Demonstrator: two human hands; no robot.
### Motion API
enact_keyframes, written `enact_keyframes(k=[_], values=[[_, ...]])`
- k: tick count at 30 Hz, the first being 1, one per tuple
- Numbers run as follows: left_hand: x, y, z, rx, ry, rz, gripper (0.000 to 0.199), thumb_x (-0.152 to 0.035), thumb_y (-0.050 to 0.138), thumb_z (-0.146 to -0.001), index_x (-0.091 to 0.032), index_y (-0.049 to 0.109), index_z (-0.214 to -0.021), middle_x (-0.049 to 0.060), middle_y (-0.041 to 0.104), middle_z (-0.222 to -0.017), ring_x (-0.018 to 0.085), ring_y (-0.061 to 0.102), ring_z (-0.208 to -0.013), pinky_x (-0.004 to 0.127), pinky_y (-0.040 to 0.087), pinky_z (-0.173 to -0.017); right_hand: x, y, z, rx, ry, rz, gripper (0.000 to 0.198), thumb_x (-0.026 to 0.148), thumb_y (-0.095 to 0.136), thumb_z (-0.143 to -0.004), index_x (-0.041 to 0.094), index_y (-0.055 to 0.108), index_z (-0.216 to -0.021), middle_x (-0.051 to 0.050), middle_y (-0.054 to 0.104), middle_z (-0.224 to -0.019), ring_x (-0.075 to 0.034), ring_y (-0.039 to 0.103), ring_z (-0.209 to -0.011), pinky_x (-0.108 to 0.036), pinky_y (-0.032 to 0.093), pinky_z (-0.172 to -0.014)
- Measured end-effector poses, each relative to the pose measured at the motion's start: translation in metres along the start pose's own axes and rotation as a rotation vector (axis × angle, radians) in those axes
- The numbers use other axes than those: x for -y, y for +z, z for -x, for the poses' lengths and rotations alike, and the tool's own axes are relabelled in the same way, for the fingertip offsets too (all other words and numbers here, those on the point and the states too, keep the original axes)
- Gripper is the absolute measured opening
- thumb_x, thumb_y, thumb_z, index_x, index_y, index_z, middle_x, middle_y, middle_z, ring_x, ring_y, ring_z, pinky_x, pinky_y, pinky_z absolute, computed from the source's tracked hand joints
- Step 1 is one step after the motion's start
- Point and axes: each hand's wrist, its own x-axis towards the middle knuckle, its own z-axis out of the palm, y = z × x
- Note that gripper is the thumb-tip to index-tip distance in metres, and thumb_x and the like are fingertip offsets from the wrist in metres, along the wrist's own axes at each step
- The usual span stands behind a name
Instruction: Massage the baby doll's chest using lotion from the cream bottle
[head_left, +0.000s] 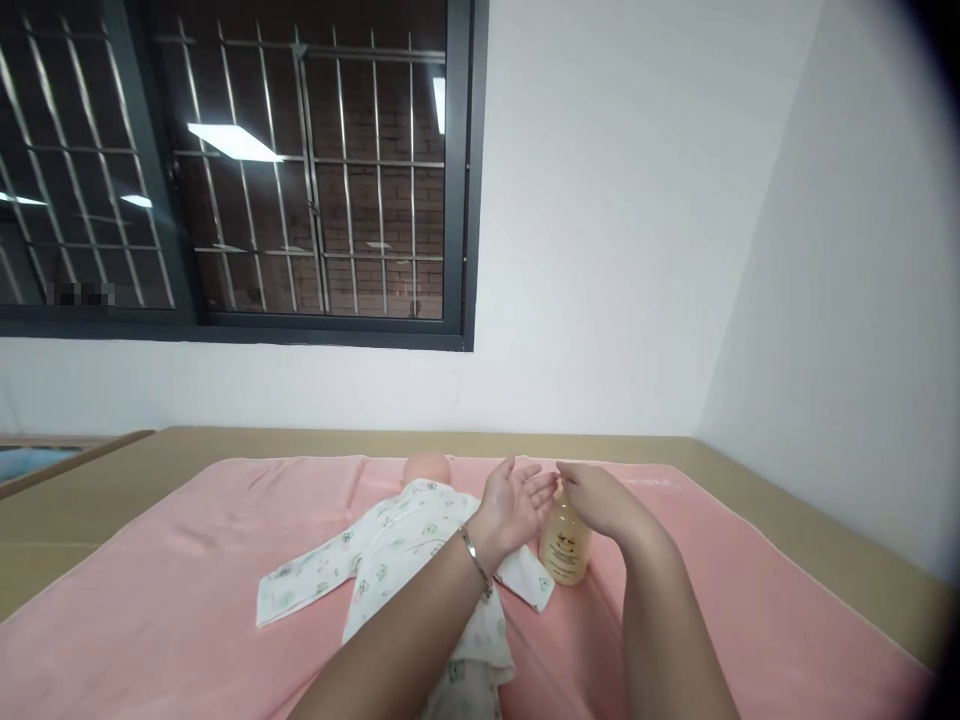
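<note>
- The left hand (517, 505) is held palm up between 5 and 6 o'clock, its fingers loosely spread; the wrist is circled by a silver-coloured bracelet (471, 550).
- The right hand (600, 495) is bent palm down at 4 o'clock, over the top of the bottle; whether that top is gripped or only pressed cannot be told.
- The bottle (566, 548), clear with pale yellow contents and dark print, is stood upright at 5 o'clock on a pink cloth (187, 560).
- At 7 o'clock a doll (427, 467) is laid out, dressed in a white printed garment (401, 545), partly hidden by the left forearm.
- At 10 o'clock a barred window (315, 200) is framed in dark grey.
</note>
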Motion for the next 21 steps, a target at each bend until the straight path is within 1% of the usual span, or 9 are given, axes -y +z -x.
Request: enact_keyframes(k=[2, 4, 8, 11, 13, 15, 18, 19, 21], values=[[0.001, -0.004, 0.011, 0.019, -0.031, 0.002, 0.064, -0.047, 0.037, -0.091, -0.004, 0.035, -0.138, 0.024, 0.046, -0.141, 0.023, 0.052, -0.126, 0.033, 0.042, -0.102, 0.000, 0.001, -0.002, -0.009, 0.024, 0.026, 0.030, 0.014, 0.042, -0.084, 0.015, 0.069, -0.095, -0.011, 0.071, -0.094, -0.020, 0.064, -0.088, -0.025, 0.042, -0.073], [0.001, -0.008, 0.028, 0.017, -0.049, 0.000, 0.064, -0.046, 0.039, -0.090, -0.003, 0.035, -0.138, 0.025, 0.044, -0.141, 0.024, 0.051, -0.126, 0.034, 0.042, -0.102, 0.000, 0.001, -0.002, -0.020, 0.037, 0.032, 0.025, 0.017, 0.043, -0.084, 0.017, 0.068, -0.085, -0.010, 0.070, -0.086, -0.021, 0.062, -0.081, -0.026, 0.040, -0.069], [-0.010, -0.018, 0.076, -0.010, -0.092, 0.037, 0.065, -0.043, 0.042, -0.088, 0.000, 0.037, -0.136, 0.027, 0.041, -0.142, 0.027, 0.050, -0.127, 0.034, 0.040, -0.103, 0.001, 0.005, -0.005, -0.034, 0.050, 0.062, 0.024, 0.020, 0.044, -0.083, 0.018, 0.068, -0.081, -0.009, 0.069, -0.085, -0.022, 0.061, -0.080, -0.028, 0.039, -0.070], [-0.026, -0.026, 0.112, -0.056, -0.120, 0.061, 0.062, -0.039, 0.043, -0.087, -0.001, 0.040, -0.135, 0.025, 0.042, -0.143, 0.028, 0.049, -0.127, 0.036, 0.039, -0.104, -0.001, 0.014, -0.007, -0.047, 0.072, 0.082, 0.029, 0.020, 0.042, -0.082, 0.018, 0.069, -0.093, -0.010, 0.070, -0.094, -0.024, 0.063, -0.089, -0.030, 0.042, -0.074], [-0.039, -0.032, 0.133, -0.069, -0.106, 0.087, 0.059, -0.037, 0.044, -0.086, -0.003, 0.041, -0.134, 0.023, 0.045, -0.141, 0.029, 0.050, -0.127, 0.037, 0.039, -0.105, -0.001, 0.021, -0.008, -0.075, 0.094, 0.082, 0.039, 0.018, 0.040, -0.082, 0.017, 0.067, -0.110, -0.012, 0.068, -0.109, -0.025, 0.062, -0.100, -0.033, 0.044, -0.080], [-0.051, -0.037, 0.150, -0.072, -0.077, 0.119, 0.058, -0.035, 0.044, -0.086, -0.004, 0.042, -0.134, 0.021, 0.048, -0.140, 0.028, 0.051, -0.126, 0.037, 0.039, -0.105, 0.004, 0.028, -0.006, -0.096, 0.124, 0.078, 0.049, 0.016, 0.037, -0.082, 0.014, 0.058, -0.127, -0.015, 0.061, -0.125, -0.027, 0.058, -0.113, -0.036, 0.044, -0.088], [-0.064, -0.041, 0.167, -0.096, -0.043, 0.157, 0.056, -0.035, 0.043, -0.086, -0.006, 0.042, -0.135, 0.018, 0.049, -0.139, 0.027, 0.050, -0.127, 0.036, 0.040, -0.105, 0.034, 0.035, 0.005, -0.108, 0.116, 0.045, 0.055, 0.019, 0.035, -0.086, 0.011, 0.045, -0.140, -0.016, 0.048, -0.140, -0.028, 0.048, -0.127, -0.040, 0.039, -0.101], [-0.067, -0.042, 0.171, -0.104, -0.036, 0.163, 0.055, -0.035, 0.043, -0.087, -0.007, 0.042, -0.134, 0.018, 0.049, -0.139, 0.026, 0.050, -0.127, 0.036, 0.040, -0.105, 0.050, 0.037, 0.011, -0.118, 0.076, 0.019, 0.055, 0.021, 0.034, -0.088, 0.011, 0.042, -0.141, -0.015, 0.046, -0.143, -0.028, 0.044, -0.131, -0.042, 0.036, -0.106], [-0.072, -0.041, 0.179, -0.115, -0.026, 0.172, 0.053, -0.034, 0.043, -0.087, -0.008, 0.044, -0.133, 0.017, 0.049, -0.139, 0.026, 0.050, -0.127, 0.036, 0.040, -0.105, 0.087, 0.043, 0.025, -0.141, -0.078, -0.065, 0.054, 0.028, 0.032, -0.093, 0.012, 0.036, -0.145, -0.014, 0.040, -0.147, -0.025, 0.037, -0.136, -0.042, 0.030, -0.111]])
